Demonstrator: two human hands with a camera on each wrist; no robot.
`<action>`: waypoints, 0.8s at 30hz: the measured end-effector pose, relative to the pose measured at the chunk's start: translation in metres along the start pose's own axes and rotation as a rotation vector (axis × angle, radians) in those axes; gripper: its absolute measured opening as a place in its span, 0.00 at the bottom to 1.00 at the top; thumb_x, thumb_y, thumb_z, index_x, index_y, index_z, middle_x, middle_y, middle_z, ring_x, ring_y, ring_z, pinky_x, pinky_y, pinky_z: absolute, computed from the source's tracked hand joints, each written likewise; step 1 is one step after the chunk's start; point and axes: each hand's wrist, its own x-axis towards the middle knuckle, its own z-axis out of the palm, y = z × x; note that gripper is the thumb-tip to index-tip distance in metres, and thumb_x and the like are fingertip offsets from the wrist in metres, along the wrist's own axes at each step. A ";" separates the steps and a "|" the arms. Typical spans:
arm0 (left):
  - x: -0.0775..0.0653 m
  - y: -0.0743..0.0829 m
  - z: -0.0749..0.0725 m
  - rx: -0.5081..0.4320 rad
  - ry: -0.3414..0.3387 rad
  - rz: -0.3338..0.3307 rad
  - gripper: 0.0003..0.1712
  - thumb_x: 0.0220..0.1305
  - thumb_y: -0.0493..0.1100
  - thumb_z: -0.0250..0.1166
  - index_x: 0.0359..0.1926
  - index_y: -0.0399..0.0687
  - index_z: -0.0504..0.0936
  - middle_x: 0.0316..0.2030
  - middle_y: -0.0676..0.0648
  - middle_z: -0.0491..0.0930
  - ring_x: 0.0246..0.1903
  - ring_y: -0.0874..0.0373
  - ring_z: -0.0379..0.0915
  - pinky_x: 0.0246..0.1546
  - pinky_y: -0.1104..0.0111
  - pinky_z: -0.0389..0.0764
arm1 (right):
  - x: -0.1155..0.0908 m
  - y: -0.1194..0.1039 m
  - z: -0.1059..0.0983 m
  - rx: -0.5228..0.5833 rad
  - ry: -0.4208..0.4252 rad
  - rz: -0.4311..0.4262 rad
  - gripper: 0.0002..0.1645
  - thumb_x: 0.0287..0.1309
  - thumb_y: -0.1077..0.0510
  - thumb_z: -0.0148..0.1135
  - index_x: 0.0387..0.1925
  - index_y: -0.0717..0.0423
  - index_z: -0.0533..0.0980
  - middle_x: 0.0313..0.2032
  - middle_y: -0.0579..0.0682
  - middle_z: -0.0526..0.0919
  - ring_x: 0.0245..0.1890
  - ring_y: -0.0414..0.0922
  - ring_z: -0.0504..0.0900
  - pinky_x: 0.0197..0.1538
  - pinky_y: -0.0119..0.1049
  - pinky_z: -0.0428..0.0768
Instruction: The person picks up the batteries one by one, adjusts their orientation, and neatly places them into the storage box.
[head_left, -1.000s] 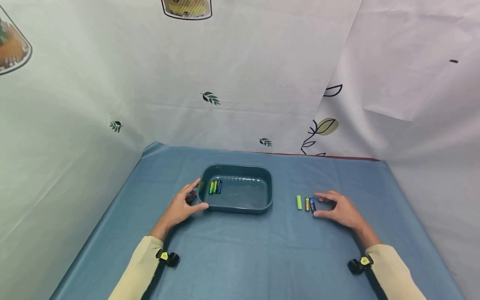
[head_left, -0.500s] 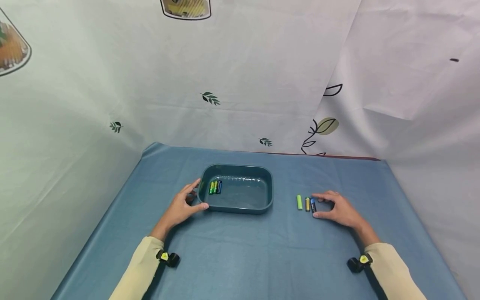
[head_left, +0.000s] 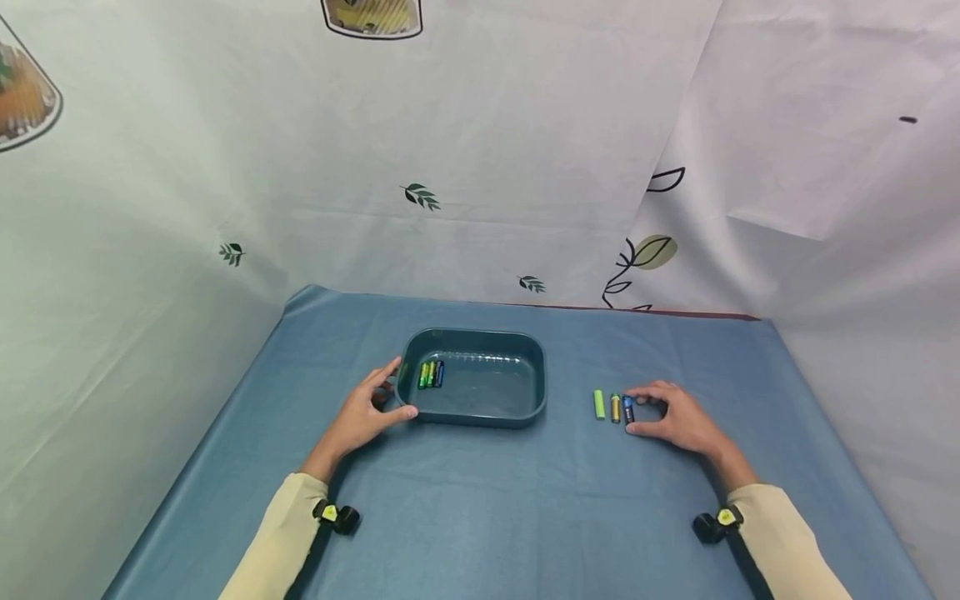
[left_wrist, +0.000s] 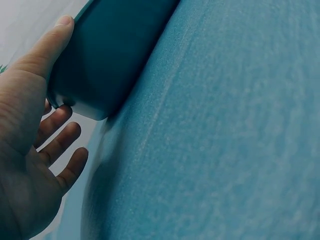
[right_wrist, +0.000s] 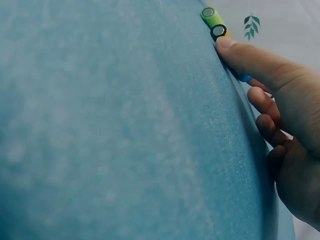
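Observation:
My left hand holds the near-left corner of a dark teal tray, thumb on the front side and index finger along the left side. In the left wrist view the other fingers hang loosely spread beneath that corner. A row of green and blue batteries lies at the tray's left end. To the right of the tray, my right hand pinches a dark blue battery lengthwise between thumb and index finger, low over or on the cloth. Beside it lie a gold battery and a light green battery.
A blue cloth covers the table. White printed fabric hangs behind and along both sides. A small black camera is strapped to each wrist, the left camera and the right camera.
The dark blue battery has straightened from a slant and stands slightly farther right from the gold one, with the right fingers now at both its ends. The left hand and tray stay put.

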 end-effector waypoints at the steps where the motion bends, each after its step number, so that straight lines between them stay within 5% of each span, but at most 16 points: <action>1: 0.000 0.000 0.000 0.001 0.000 0.001 0.55 0.58 0.54 0.78 0.80 0.57 0.58 0.69 0.40 0.67 0.56 0.42 0.73 0.54 0.44 0.75 | 0.000 0.000 0.000 -0.004 0.005 -0.002 0.33 0.49 0.44 0.82 0.55 0.51 0.84 0.42 0.44 0.80 0.43 0.44 0.75 0.48 0.46 0.75; 15: -0.001 0.003 -0.001 0.005 -0.002 -0.014 0.56 0.57 0.56 0.78 0.81 0.57 0.58 0.69 0.40 0.67 0.56 0.42 0.73 0.54 0.44 0.75 | -0.002 -0.001 -0.005 0.029 0.081 -0.003 0.31 0.47 0.49 0.84 0.52 0.53 0.83 0.43 0.46 0.81 0.43 0.42 0.75 0.47 0.35 0.74; 24: -0.001 0.003 -0.001 -0.011 -0.003 -0.026 0.56 0.57 0.56 0.78 0.81 0.57 0.58 0.70 0.40 0.67 0.58 0.41 0.72 0.56 0.43 0.74 | 0.002 -0.017 -0.017 0.004 0.133 -0.037 0.31 0.47 0.48 0.84 0.52 0.53 0.83 0.41 0.47 0.82 0.40 0.42 0.75 0.40 0.36 0.74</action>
